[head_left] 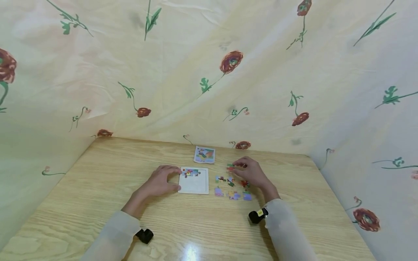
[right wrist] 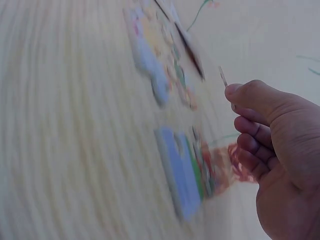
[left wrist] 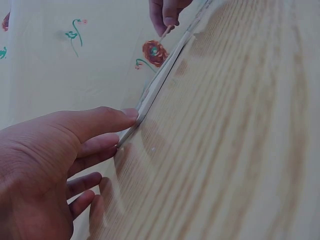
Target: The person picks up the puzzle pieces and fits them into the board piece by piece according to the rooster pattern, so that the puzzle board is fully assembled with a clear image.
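Note:
A white puzzle tray (head_left: 194,185) lies on the table, with a short run of joined pieces (head_left: 191,173) along its top edge. At the tray's left side, my left hand (head_left: 162,180) touches the edge with spread thumb and fingertips. In the left wrist view the thumb (left wrist: 122,119) rests right at the tray's rim (left wrist: 150,100). Above the table to the right, my right hand (head_left: 249,172) pinches a red and green puzzle piece (head_left: 230,168) between thumb and index finger. The right wrist view shows that piece (right wrist: 223,76) edge-on.
Several loose puzzle pieces (head_left: 233,195) lie in rough rows right of the tray. Behind the tray sits a small picture card (head_left: 204,155) with a colourful print. A flowered cloth (head_left: 196,72) hangs around the far side and flanks of the wooden table (head_left: 183,217).

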The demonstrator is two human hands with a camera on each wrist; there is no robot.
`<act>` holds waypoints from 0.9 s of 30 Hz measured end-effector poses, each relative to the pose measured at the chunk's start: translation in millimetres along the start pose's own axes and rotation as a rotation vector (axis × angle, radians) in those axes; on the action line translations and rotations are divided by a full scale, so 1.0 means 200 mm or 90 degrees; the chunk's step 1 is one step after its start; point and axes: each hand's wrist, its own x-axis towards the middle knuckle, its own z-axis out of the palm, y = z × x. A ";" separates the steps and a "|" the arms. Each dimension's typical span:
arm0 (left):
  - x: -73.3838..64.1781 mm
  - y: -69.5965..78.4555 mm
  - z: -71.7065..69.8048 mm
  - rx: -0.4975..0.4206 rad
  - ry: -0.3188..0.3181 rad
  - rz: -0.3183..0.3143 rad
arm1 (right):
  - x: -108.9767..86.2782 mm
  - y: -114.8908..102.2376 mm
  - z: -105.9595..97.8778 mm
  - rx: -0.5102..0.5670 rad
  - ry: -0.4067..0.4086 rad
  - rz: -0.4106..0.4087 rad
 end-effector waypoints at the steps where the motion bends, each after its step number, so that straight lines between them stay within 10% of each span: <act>1: 0.00 0.00 0.00 0.002 0.001 0.002 | 0.01 -0.01 0.01 0.002 -0.001 -0.002; 27: 0.01 -0.01 0.00 -0.009 0.002 0.000 | 0.14 -0.23 0.24 0.033 -0.058 -0.034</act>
